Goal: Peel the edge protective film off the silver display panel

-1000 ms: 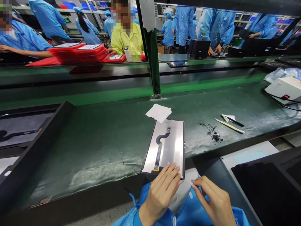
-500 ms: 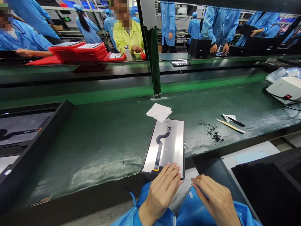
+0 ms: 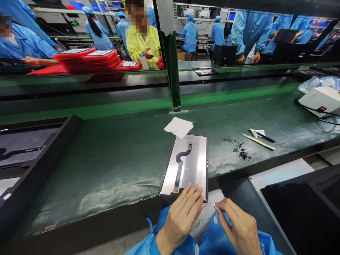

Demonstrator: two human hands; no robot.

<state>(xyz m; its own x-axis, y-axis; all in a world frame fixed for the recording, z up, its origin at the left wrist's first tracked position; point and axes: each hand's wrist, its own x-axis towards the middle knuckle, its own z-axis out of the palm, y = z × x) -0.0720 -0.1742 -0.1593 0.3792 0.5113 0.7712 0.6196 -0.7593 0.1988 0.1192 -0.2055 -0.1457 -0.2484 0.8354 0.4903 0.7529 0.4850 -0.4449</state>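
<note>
A display panel (image 3: pixel 195 164), silvery on its back with a dark flat ribbon cable (image 3: pixel 180 166), lies at the front edge of the green bench, its lower end overhanging. My left hand (image 3: pixel 183 212) rests flat over the panel's lower right corner, fingers stretched out. Just right of that corner, my right hand (image 3: pixel 237 223) pinches a thin silvery pointed tool (image 3: pixel 211 203). The tool's tip is at the panel's corner; whether it touches is too small to tell. Most of the tool is hidden in the fingers. White paper sheets (image 3: pixel 179 126) overlap the panel's top edge.
Right of the panel lie black scraps (image 3: pixel 240 150), a yellowish stick-like tool (image 3: pixel 259 141) and a black tool (image 3: pixel 266 136). A black tray (image 3: pixel 53 156) with another panel stands at left. A white box (image 3: pixel 321 101) with a cable sits at far right. Co-workers stand beyond.
My right hand has moved slightly left, bringing the tool's tip to the panel's corner. The left hand stays in place. In the background, co-workers have shifted.
</note>
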